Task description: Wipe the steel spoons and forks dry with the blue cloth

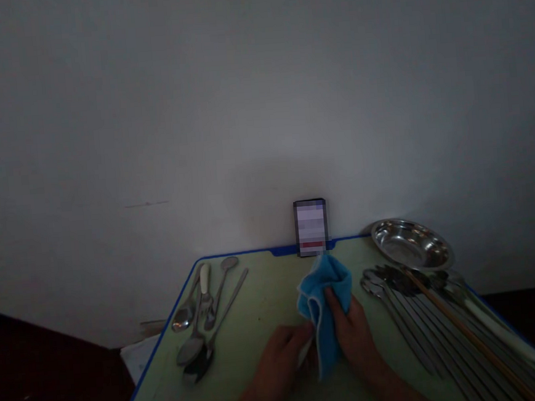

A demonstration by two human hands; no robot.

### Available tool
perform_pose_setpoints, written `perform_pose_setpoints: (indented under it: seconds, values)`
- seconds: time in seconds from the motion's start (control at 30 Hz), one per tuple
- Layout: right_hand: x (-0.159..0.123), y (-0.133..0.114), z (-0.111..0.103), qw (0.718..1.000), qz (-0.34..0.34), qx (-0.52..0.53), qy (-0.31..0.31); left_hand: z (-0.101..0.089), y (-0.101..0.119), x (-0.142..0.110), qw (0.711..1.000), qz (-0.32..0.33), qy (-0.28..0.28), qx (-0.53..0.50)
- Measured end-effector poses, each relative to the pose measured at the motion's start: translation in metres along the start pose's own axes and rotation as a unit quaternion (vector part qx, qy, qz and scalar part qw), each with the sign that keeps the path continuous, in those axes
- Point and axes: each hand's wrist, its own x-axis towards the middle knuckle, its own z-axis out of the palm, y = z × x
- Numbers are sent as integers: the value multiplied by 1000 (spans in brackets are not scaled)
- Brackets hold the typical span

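Blue cloth (332,282) with a pale edging is the thing in play, bunched up over the near middle of a pale green table (266,299) with blue trim. Head cam is the only view, and it's pretty dim. Right hand (355,336) has it pinched, thumb pressed flat on the front of the fabric. Left hand (278,363) is curled up at the cloth's lower left edge, thumb tip right against it. Some pale sliver (304,353) shows just under that thumb, but it's too murky to name, so can't tell what those fingers are gripping. The folds block whatever might be inside, too.

Lots of clutter either side. Over on the left there's a loose bunch of cutlery: a spoon (182,318) near the table edge, a fork with a cream handle (204,286), plus more metal pieces. Right side is way more crowded, with long-handled spoons (397,314) fanned out, heads toward the wall (260,102), and a wooden stick (466,321) lying among them. Shiny metal bowl (410,245) sits just beyond the spoon heads. Phone (311,228) stands upright by the wall, straight behind the cloth, screen blurred out.
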Motion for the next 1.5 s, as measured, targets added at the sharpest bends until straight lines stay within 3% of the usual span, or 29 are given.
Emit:
perform_pose_setpoints:
  seconds: [0.03,0.13,0.3,0.37,0.6,0.77,0.83,0.93,1.13,1.37,1.5]
  values:
    - [0,4,2,1000,-6,9,-2,2,-5,1,999,10,32,-21]
    - [9,9,8,999,-1,39,-7,3,-20,8,997,16,60,-50]
    - [21,10,10,993,52,104,5,-10,-40,24,990,68,-38,-115]
    - [22,12,9,988,89,126,18,-14,-42,25,989,91,-47,-106]
    - [27,19,7,980,132,140,43,-17,-33,26,975,177,94,92]
    - [22,14,7,993,56,105,8,-20,-34,35,941,181,286,18]
    - [20,14,8,994,44,103,-3,-21,-37,37,932,182,311,-31]
    - [21,17,8,990,61,130,9,-19,-38,34,935,196,285,-72]
    - [28,27,7,981,91,170,8,-15,-35,24,943,268,190,57]
    - [26,26,6,985,77,157,-6,-16,-36,23,943,268,189,52]
    - [27,24,6,978,106,179,2,-15,-38,24,944,258,194,60]
